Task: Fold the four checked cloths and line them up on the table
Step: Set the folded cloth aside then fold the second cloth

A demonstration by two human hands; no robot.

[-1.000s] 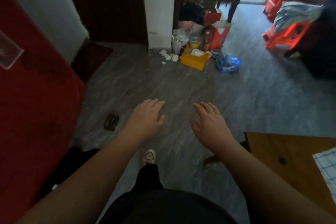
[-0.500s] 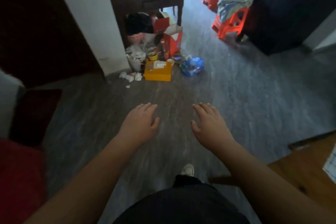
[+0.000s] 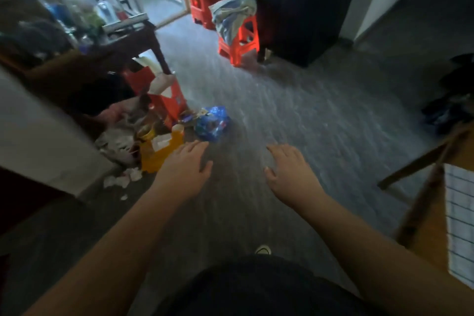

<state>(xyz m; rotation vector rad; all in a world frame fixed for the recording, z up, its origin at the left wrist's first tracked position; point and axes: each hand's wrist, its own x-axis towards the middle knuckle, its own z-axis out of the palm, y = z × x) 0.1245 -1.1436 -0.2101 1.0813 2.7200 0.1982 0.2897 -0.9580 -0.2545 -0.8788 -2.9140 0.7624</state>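
A white checked cloth (image 3: 459, 223) lies on the wooden table (image 3: 425, 233) at the far right edge of the view, cut off by the frame. My left hand (image 3: 186, 170) and my right hand (image 3: 289, 170) are held out in front of me over the grey floor, palms down, fingers straight and holding nothing. Both hands are well left of the table and touch no cloth. The picture is blurred by motion.
A heap of rubbish sits on the floor at left: a yellow box (image 3: 159, 154), a red carton (image 3: 168, 100), a blue bag (image 3: 211, 123). Red stools (image 3: 238, 38) with a cloth draped over one stand ahead, next to a dark sofa (image 3: 302, 7). A dark table (image 3: 123, 36) stands at back left.
The view has swung to the right: the red surface at left has gone, the sofa and stools have come nearer the middle. Both hands stay spread and empty in front of me.
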